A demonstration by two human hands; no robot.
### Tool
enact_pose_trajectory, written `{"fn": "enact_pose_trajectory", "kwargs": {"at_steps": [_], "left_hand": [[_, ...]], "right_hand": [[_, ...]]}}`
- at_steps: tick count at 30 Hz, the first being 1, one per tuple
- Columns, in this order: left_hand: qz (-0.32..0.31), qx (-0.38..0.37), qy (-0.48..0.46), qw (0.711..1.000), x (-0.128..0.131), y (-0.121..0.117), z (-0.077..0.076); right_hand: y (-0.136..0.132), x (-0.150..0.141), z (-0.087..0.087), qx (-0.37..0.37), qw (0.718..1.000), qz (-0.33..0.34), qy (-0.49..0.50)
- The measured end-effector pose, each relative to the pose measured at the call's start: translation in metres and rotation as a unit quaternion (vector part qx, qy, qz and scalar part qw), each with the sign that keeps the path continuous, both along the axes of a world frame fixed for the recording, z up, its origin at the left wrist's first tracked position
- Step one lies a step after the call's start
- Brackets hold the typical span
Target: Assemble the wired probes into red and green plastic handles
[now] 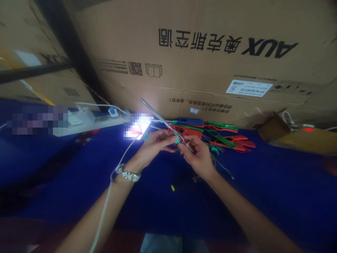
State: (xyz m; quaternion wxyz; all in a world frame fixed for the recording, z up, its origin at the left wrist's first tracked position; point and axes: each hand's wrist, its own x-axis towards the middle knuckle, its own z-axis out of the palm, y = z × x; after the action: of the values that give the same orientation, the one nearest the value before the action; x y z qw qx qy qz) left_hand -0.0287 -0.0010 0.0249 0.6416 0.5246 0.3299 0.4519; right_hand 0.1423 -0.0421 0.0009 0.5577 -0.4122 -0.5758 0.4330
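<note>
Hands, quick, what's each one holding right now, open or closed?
Left hand: closed, holding the metal tube near its green piece.
Right hand: closed, holding the metal tube's near end.

Big cardboard box (pixel 200 70) filling the top of the frame, its AUX lettering standing upside down, a white label (pixel 249 88) stuck at the right. Upper left, a dark post (pixel 59 26) slants down across it. Over at mid-left there's a white power strip (pixel 105 121), plugs (pixel 83 117) in it, partly blurred. Far right, a brown carton (pixel 292 142) shows a red patch (pixel 309 130). Blue cloth (pixel 168 214) spreads below.
</note>
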Motion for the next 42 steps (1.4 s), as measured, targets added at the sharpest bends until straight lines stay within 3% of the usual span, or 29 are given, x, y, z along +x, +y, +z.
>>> {"fn": "enact_pose_trajectory", "kwargs": {"at_steps": [11, 24, 31, 38, 42], "left_hand": [[-0.021, -0.014, 0.029, 0.999, -0.007, 0.001, 0.006], [-0.049, -0.021, -0.004, 0.999, -0.011, 0.001, 0.009], [-0.099, -0.008, 0.065, 0.993, -0.021, 0.006, 0.008], [-0.089, 0.065, 0.125, 0.986, -0.024, 0.008, 0.012], [-0.08, 0.055, 0.154, 0.983, -0.023, 0.008, 0.014]], "right_hand": [[0.001, -0.004, -0.002, 0.01, 1.0, 0.008, 0.009], [0.002, -0.003, 0.002, -0.009, 0.998, 0.041, 0.047], [0.0, -0.002, -0.002, 0.009, 0.999, 0.035, 0.01], [0.002, -0.003, -0.006, 0.007, 0.999, 0.044, 0.007], [0.003, -0.002, -0.008, 0.012, 0.999, 0.05, -0.001]]}}
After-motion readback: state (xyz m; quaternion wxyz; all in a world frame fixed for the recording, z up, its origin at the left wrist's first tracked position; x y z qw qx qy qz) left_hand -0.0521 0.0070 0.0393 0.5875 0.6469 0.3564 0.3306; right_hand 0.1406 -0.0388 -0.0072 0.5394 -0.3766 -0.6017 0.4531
